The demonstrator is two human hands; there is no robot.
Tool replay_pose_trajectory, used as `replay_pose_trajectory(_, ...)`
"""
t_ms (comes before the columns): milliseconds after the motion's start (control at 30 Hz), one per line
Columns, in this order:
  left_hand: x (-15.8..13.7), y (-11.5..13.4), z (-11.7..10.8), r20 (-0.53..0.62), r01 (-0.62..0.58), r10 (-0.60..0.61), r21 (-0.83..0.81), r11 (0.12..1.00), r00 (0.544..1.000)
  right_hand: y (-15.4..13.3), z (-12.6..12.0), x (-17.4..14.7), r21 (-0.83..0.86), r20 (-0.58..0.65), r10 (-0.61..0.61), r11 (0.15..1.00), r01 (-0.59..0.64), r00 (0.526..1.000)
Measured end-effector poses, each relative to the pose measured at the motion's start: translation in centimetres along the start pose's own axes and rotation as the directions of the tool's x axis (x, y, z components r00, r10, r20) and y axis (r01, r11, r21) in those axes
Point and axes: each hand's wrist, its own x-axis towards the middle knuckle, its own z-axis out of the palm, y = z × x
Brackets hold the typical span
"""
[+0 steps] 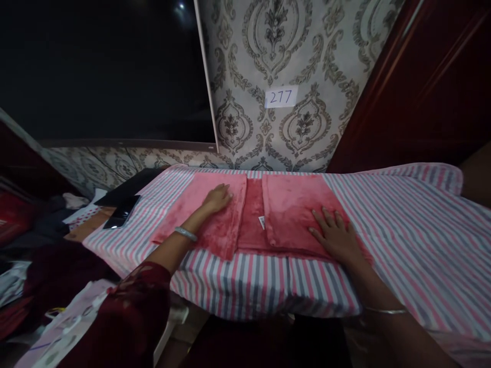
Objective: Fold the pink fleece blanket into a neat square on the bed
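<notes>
A pink plush cloth (293,209) lies on the striped tablecloth (414,245), its two sides folded inward so that a darker strip shows between them. A small white tag (262,222) sticks out beside the right fold. My left hand (218,198) rests on the left folded part, near its inner edge, with the fingers loosely stretched out. Flat on the right folded part, near its outer edge, lies my right hand (337,232), fingers spread. Neither hand grips the cloth.
A phone (121,212) lies at the table's left edge, next to a dark flat object (132,185). Behind hangs a large television (107,71), and a paper marked 277 (281,96) is on the wall. Piled fabrics (57,266) sit at lower left.
</notes>
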Motion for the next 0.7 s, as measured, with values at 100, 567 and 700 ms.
replay_pose_trajectory(100, 2.1, 1.9, 0.7, 0.067, 0.010, -0.010, 0.004, 1.000, 0.998, 0.1, 0.3, 0.0, -0.007, -0.018, -0.010, 1.000, 0.010, 1.000)
replay_pose_trajectory(567, 9.1, 5.5, 3.9, 0.035, 0.089, -0.089, -0.010, 0.996, 0.995, 0.5, 1.2, 0.1, -0.027, -0.040, -0.041, 0.999, 0.040, 0.998)
replay_pose_trajectory(700, 9.2, 5.1, 3.2, 0.043, 0.073, -0.069, -0.089, 0.993, 0.997, 0.3, 1.1, 0.2, -0.011, -0.045, -0.028, 1.000, 0.028, 0.999)
